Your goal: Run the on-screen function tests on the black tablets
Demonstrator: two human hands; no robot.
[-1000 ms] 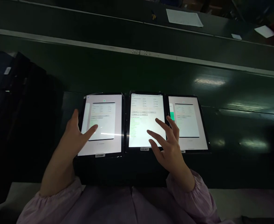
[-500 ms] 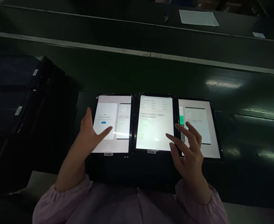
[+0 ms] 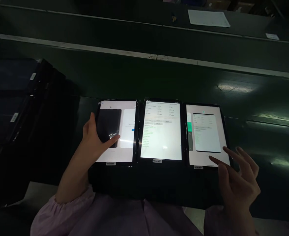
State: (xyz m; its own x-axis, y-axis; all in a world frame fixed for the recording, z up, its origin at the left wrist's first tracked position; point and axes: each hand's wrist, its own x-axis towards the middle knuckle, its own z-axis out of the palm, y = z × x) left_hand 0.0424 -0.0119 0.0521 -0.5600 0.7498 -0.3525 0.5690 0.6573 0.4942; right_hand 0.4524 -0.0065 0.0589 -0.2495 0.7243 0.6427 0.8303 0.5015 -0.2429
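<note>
Three lit tablets lie side by side before me. Over the left tablet [image 3: 128,154] is my left hand [image 3: 94,139], open, its thumb stretched across the screen and the other fingers by the left edge. That screen shows a dark app card beside a white one. The middle tablet [image 3: 167,141] shows a page of checkboxes, grey buttons and green text lines; neither hand is on it. My right hand [image 3: 240,175] is open at the lower right of the right tablet [image 3: 207,131], index finger at the screen's lower part. Whether that fingertip touches the glass, I cannot tell.
Dark stacked units with white labels [image 3: 10,98] stand at the left. A pale metal strip [image 3: 156,57] runs across the dark green bench behind the tablets. Further back lie a white sheet [image 3: 208,18] and a small white card [image 3: 272,36].
My right hand has moved right, from between the middle and right tablets to the right one. On the left tablet the app cards have slid right, bringing a dark card under my left thumb.
</note>
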